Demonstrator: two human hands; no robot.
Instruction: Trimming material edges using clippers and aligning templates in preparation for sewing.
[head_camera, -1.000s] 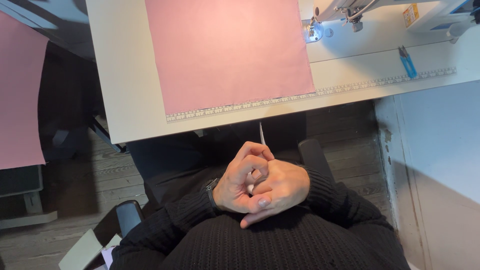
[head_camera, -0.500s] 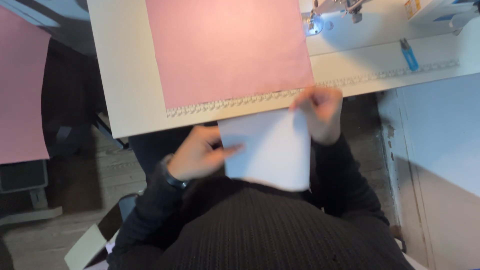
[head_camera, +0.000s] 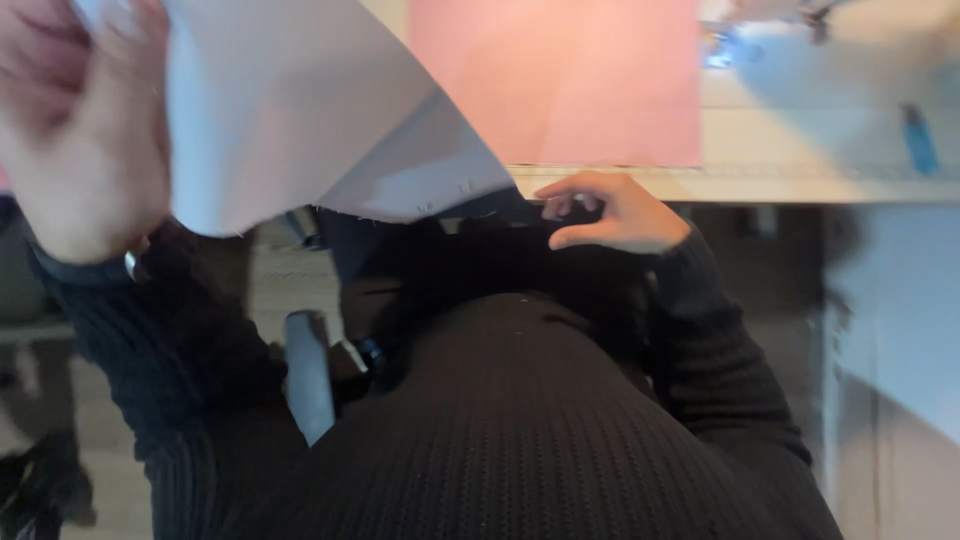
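Head view: the left hand (head_camera: 85, 130) grips a white sheet (head_camera: 300, 110) raised near the camera, blurred; the right hand (head_camera: 610, 212), loosely curled and empty, hovers at the bench (head_camera: 760, 185) edge below pink fabric (head_camera: 560, 80). Sheet not yet laid down.

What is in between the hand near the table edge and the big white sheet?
In the head view nothing lies between them: the right hand hangs just right of the white sheet's lower corner, apart from it, with only dark shadow under the table behind the gap.

Left hand (head_camera: 85, 130) raised close to the camera, fingers closed; right hand (head_camera: 610, 212) low, fingers loosely curled.
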